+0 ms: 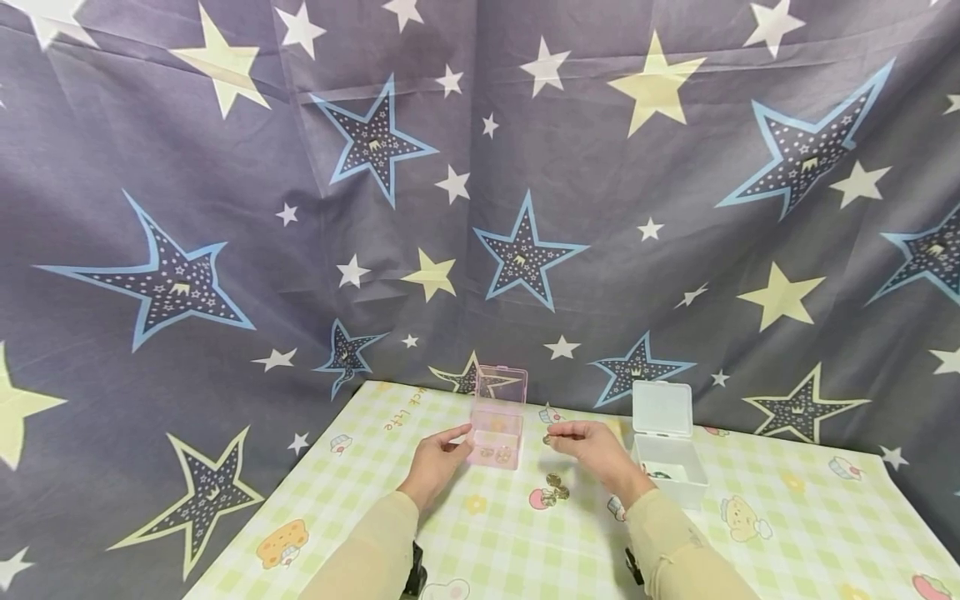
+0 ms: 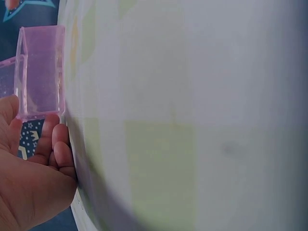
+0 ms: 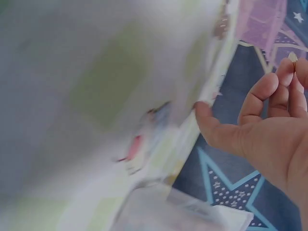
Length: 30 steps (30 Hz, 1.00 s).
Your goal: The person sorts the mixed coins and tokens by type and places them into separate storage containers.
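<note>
A see-through pink plastic box (image 1: pixel 497 450) stands with its lid raised, a few round gold-coloured pieces (image 1: pixel 504 455) inside it. At its left side, my left hand (image 1: pixel 437 460) holds the box's edge with thumb and fingertips. Between thumb and fingertips, my right hand (image 1: pixel 592 450) pinches a small round gold-coloured piece (image 3: pixel 293 57), held above the table to the right of the pink box. Several similar round pieces (image 1: pixel 553 492) lie grouped on the tablecloth below that hand. Their exact kind is too small to tell.
Right of my right hand is a white translucent box (image 1: pixel 684 473) with its lid up and small dark green items (image 1: pixel 660 475) inside. A checked green tablecloth (image 1: pixel 360 483) with printed cartoons covers the table. A dark star-patterned curtain (image 1: pixel 420 225) hangs right behind it.
</note>
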Each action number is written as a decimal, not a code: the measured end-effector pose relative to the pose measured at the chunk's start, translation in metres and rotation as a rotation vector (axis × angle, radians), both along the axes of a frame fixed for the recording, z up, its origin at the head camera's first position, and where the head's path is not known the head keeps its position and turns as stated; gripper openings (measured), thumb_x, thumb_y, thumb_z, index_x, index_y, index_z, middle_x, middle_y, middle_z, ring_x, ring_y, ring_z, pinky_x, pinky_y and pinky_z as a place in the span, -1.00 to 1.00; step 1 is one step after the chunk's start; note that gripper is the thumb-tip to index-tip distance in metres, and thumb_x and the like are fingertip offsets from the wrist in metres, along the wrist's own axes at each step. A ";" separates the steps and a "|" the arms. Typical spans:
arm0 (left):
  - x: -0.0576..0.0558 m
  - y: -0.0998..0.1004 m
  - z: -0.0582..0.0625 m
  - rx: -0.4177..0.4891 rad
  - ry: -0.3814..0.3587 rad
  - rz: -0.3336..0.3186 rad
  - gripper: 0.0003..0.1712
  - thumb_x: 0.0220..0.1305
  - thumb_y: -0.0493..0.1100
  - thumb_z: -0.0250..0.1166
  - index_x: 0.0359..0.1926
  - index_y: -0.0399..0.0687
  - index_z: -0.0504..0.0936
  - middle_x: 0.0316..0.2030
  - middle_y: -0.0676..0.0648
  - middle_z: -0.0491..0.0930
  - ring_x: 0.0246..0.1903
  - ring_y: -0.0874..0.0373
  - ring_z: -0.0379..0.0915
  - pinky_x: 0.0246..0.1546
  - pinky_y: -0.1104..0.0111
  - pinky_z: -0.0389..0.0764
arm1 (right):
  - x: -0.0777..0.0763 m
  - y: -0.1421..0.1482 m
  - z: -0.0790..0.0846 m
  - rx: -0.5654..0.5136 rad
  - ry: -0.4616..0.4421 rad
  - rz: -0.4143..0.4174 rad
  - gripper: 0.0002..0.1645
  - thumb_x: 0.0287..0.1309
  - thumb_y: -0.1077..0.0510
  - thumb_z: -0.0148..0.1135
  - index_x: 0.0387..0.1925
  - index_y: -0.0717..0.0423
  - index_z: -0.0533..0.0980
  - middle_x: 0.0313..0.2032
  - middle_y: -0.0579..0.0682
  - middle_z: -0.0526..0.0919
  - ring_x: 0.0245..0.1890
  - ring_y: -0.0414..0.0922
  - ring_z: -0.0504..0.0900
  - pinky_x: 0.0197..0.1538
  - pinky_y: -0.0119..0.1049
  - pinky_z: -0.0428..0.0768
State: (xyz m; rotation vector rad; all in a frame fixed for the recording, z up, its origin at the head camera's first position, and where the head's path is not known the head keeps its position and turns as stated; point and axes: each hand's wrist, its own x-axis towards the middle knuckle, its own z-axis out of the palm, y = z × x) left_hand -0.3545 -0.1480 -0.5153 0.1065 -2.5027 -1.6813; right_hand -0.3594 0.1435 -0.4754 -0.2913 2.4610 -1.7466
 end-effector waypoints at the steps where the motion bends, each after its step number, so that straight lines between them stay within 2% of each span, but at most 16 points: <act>1: 0.000 0.000 0.000 -0.004 0.002 -0.001 -0.56 0.46 -0.09 0.41 0.30 -0.01 0.72 -0.08 -0.17 0.78 -0.17 0.18 0.62 -0.32 0.45 0.53 | 0.000 -0.002 0.002 -0.004 0.009 0.001 -0.64 0.41 0.13 0.37 0.14 0.20 0.71 0.14 0.14 0.80 0.17 -0.01 0.74 0.43 0.09 0.54; 5: -0.001 -0.001 -0.002 -0.015 0.005 -0.007 -0.56 0.47 -0.09 0.39 0.31 -0.01 0.72 -0.07 -0.16 0.79 -0.16 0.17 0.63 -0.29 0.41 0.55 | -0.003 -0.009 0.010 -0.035 0.025 0.008 -0.65 0.43 0.12 0.36 0.14 0.19 0.71 0.14 0.14 0.80 0.19 0.04 0.75 0.41 0.06 0.57; 11: -0.002 -0.001 -0.004 -0.015 0.002 -0.003 -0.56 0.46 -0.08 0.40 0.30 0.02 0.73 -0.06 -0.15 0.77 -0.15 0.15 0.62 -0.27 0.38 0.56 | -0.007 -0.022 0.019 -0.056 0.012 0.012 -0.62 0.45 0.12 0.34 0.19 0.20 0.70 0.17 0.13 0.78 0.26 0.11 0.71 0.45 0.14 0.52; 17: -0.001 0.000 -0.002 -0.015 0.001 0.001 -0.56 0.45 -0.09 0.41 0.30 0.01 0.73 -0.06 -0.15 0.78 -0.16 0.15 0.61 -0.27 0.40 0.57 | -0.008 -0.039 0.028 -0.054 0.021 0.009 -0.65 0.43 0.14 0.35 0.17 0.14 0.72 0.10 0.06 0.82 0.24 0.09 0.72 0.42 0.17 0.54; 23: -0.001 0.000 -0.002 -0.014 -0.002 0.005 -0.57 0.45 -0.10 0.41 0.29 0.02 0.73 -0.10 -0.15 0.78 -0.20 0.17 0.60 -0.30 0.41 0.56 | -0.009 -0.056 0.027 -0.072 0.041 0.021 -0.67 0.43 0.17 0.35 0.14 0.16 0.73 0.09 0.08 0.82 0.22 0.06 0.73 0.39 0.10 0.59; 30: -0.001 -0.001 -0.002 -0.001 -0.013 0.004 -0.56 0.47 -0.09 0.40 0.31 0.03 0.72 -0.07 -0.14 0.78 -0.16 0.16 0.62 -0.28 0.42 0.56 | -0.009 -0.069 0.020 -0.064 0.039 0.005 -0.69 0.38 0.20 0.37 0.09 0.20 0.74 0.04 0.07 0.84 0.11 -0.02 0.76 0.37 0.09 0.60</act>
